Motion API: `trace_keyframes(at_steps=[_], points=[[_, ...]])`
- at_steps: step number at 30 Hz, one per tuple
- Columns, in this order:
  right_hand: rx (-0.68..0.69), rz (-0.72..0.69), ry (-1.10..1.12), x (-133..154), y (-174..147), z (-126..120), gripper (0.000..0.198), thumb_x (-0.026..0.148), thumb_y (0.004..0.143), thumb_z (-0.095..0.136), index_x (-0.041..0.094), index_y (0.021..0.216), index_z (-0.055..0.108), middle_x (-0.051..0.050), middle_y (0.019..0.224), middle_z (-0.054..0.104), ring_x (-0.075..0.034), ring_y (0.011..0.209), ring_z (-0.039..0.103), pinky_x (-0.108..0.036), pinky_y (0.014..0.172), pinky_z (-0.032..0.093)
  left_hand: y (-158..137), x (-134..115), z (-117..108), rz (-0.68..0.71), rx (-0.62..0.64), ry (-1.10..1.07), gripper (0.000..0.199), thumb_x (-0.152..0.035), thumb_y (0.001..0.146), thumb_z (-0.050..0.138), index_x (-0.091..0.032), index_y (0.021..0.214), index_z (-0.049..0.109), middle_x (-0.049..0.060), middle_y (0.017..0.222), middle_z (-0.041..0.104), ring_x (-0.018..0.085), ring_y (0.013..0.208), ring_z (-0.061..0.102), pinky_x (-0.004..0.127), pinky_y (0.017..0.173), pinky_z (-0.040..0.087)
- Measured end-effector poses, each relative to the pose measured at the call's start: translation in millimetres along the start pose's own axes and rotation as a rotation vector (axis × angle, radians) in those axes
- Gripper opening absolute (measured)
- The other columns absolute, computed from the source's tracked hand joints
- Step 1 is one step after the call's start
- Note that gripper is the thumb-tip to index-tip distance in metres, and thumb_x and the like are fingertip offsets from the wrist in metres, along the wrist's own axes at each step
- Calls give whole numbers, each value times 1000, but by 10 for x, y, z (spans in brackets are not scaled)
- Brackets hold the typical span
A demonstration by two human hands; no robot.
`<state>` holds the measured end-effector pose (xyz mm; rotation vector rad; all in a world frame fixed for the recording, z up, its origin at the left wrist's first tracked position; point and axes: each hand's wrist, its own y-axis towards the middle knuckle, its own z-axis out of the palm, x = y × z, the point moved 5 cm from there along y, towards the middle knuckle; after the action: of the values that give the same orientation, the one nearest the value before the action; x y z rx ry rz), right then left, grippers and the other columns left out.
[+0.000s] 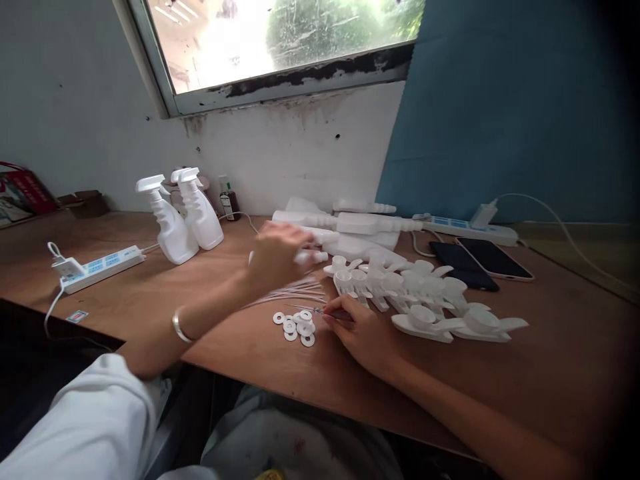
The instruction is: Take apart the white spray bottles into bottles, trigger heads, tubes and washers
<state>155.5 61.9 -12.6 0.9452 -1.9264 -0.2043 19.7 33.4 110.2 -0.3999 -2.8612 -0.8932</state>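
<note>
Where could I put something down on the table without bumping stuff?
One bare patch of table lies between the left power strip, the two standing bottles and the left arm. Another lies right of the white plastic parts, on the near side of the phones. The middle is crowded: rings, thin tubes, lying bottles, left hand and right hand.

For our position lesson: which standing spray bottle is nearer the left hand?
The spray bottle nearer the dark bottle; its twin stands farther left in the picture.
</note>
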Motion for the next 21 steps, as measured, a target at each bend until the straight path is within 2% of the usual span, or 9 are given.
trace_keyframes(at_steps=[2, 4, 6, 8, 10, 13, 18, 21], points=[[51, 50, 37, -32, -2, -1, 4, 20, 80, 53, 21, 79, 57, 1, 80, 63, -15, 76, 62, -26, 70, 53, -237, 870, 79, -301, -213, -8, 17, -25, 83, 43, -18, 92, 56, 5, 94, 60, 21, 90, 50, 38, 82, 35], [82, 108, 78, -72, -11, 8, 4, 19, 80, 51, 22, 80, 55, 0, 82, 62, -15, 79, 62, -28, 72, 53, -599, 1648, 153, -607, -393, 14, 20, -27, 78, 51, -16, 94, 51, 8, 99, 54, 23, 94, 46, 38, 82, 33], [87, 143, 87, -107, -12, 20, 4, 20, 80, 51, 22, 81, 54, 0, 85, 62, -16, 81, 61, -30, 73, 53, -1038, 2255, 202, -939, -575, 49, 40, -35, 70, 60, -14, 100, 44, 10, 108, 45, 27, 99, 39, 42, 84, 29], [84, 157, 66, -132, -6, 31, 5, 21, 79, 51, 22, 82, 54, -1, 86, 61, -16, 81, 61, -31, 73, 52, -1400, 2649, 295, -1177, -655, -6, 53, -46, 67, 62, -14, 102, 37, 11, 116, 37, 30, 106, 31, 46, 85, 25], [88, 159, 38, -144, 3, 42, 5, 20, 78, 52, 22, 83, 53, -1, 85, 61, -16, 80, 61, -31, 73, 52, -1612, 2872, 415, -1316, -647, -69, 62, -52, 61, 65, -17, 101, 32, 9, 117, 34, 31, 107, 29, 48, 87, 21], [106, 149, 9, -142, 5, 64, 5, 19, 78, 52, 22, 82, 52, 0, 84, 61, -15, 79, 60, -31, 73, 51, -1719, 3027, 614, -1452, -579, -176, 68, -56, 56, 68, -19, 97, 29, 6, 118, 38, 29, 106, 32, 49, 89, 19], [132, 111, -60, -147, 6, 102, 6, 17, 79, 50, 21, 84, 51, -1, 82, 59, -15, 76, 60, -30, 72, 51, -1736, 3164, 846, -1527, -482, -308, 69, -52, 46, 73, -19, 92, 33, 7, 119, 47, 29, 103, 42, 46, 87, 30], [63, -9, -176, -35, 51, 55, 16, 14, 78, 51, 20, 92, 50, -6, 98, 57, -19, 91, 59, -36, 79, 50, -1819, 3257, 930, -1536, -433, -367, 57, -51, 47, 69, -20, 83, 38, 3, 116, 53, 26, 96, 49, 43, 82, 40]])
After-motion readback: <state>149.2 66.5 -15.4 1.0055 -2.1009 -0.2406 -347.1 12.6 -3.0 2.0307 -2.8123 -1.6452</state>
